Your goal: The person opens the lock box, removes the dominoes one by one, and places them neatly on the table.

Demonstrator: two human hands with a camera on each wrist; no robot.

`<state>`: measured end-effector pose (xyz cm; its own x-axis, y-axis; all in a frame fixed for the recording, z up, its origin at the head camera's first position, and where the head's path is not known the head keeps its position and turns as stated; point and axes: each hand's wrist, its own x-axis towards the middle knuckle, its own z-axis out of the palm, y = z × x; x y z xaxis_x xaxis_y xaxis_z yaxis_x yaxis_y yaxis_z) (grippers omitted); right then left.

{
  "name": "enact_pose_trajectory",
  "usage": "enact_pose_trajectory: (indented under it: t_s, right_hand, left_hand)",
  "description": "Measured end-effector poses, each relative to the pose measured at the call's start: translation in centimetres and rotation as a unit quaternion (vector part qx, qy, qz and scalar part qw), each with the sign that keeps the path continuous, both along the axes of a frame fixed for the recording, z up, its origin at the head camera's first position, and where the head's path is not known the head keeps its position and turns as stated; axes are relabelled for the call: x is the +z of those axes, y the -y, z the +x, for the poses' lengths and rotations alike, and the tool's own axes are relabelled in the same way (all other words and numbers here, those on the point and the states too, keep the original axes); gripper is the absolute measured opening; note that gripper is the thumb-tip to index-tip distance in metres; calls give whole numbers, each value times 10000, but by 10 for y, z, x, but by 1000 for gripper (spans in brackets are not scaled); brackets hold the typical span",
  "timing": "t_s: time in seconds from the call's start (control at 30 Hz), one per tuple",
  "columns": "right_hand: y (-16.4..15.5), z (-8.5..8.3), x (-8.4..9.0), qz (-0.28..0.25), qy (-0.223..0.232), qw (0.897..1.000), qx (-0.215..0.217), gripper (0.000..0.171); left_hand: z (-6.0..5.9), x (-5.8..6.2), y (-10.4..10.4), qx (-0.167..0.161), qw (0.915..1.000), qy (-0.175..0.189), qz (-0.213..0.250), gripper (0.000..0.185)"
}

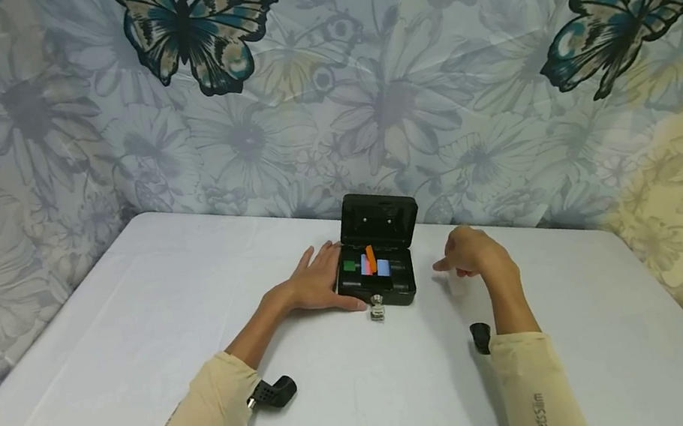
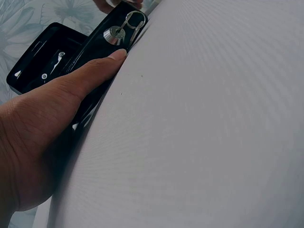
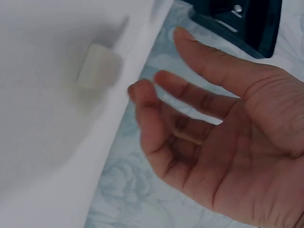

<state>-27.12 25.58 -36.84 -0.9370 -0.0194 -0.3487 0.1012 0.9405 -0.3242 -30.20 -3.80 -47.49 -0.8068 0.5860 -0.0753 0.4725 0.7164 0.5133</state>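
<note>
A small black cash box (image 1: pixel 402 293) stands with its lid (image 1: pixel 377 220) raised toward the wall. Inside it lie an orange piece (image 1: pixel 371 259), a green piece (image 1: pixel 349 266) and light blue pieces (image 1: pixel 382 267). My left hand (image 1: pixel 316 282) rests along its left side, fingers extended and thumb against the front, beside the lock (image 2: pixel 114 35) with keys on a ring (image 2: pixel 136 20). To the right of the box, my right hand (image 1: pixel 473 251) hovers with loosely bent fingers and nothing held. A small whitish block (image 3: pixel 97 69) is on the table near its fingertips in the right wrist view.
A white-covered table (image 1: pixel 362 407) carries the box near its back edge. Behind rises a wall covering (image 1: pixel 391 105) with flowers and butterflies. Black wrist devices (image 1: pixel 277 392) show below both forearms, which wear beige sleeves (image 1: pixel 536 384).
</note>
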Motion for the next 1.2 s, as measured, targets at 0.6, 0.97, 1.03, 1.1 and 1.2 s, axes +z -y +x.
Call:
enact_pose_trajectory:
  t_s: [0.6, 0.97, 1.03, 1.1, 1.2]
  right_hand:
    - [47, -4, -6, -1394, -1482, 9735, 1042, 13]
    - [87, 0, -21, -1142, -1891, 9686, 1137, 21]
    - [90, 1, -24, -1073, -1891, 9694, 1137, 25]
    - [93, 2, -27, -998, -1932, 9688, 1186, 27]
    - [98, 3, -31, -890, -1973, 9688, 1208, 30]
  left_hand:
    - [-4, -3, -2, -15, 10000, 54, 65, 127]
    - [-4, -5, 0, -73, 9998, 12, 160, 123]
    - [-3, -6, 0, -91, 9998, -8, 150, 123]
    - [-2, -4, 1, -106, 9998, -25, 173, 124]
    - [-2, -4, 0, -84, 9999, -49, 140, 123]
